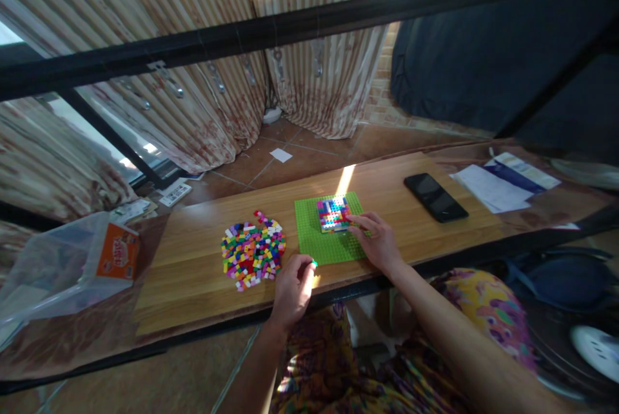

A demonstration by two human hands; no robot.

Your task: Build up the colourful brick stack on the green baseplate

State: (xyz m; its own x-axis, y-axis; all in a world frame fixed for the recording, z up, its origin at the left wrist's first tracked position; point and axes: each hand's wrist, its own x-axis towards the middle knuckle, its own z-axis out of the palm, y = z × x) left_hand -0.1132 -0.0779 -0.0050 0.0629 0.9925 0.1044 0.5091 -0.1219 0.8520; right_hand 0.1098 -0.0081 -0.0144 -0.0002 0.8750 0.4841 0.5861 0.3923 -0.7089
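A green baseplate (309,243) lies on the wooden board, carrying a low square build of many-coloured bricks (333,213). My right hand (376,237) reaches in from the right, its fingers at the right edge of that build; whether a brick is between them I cannot make out. Close to the baseplate's front left corner, my left hand (293,285) pinches a small green brick (314,264) between thumb and finger. Left of the baseplate, a loose pile of small coloured bricks (254,249) is spread on the board.
A black phone (436,197) and some papers (493,187) lie to the right. At the far left stands a clear plastic bin (58,266) with an orange box (117,251) at its side. A dark metal rail (290,19) runs across beyond the wooden board (193,272).
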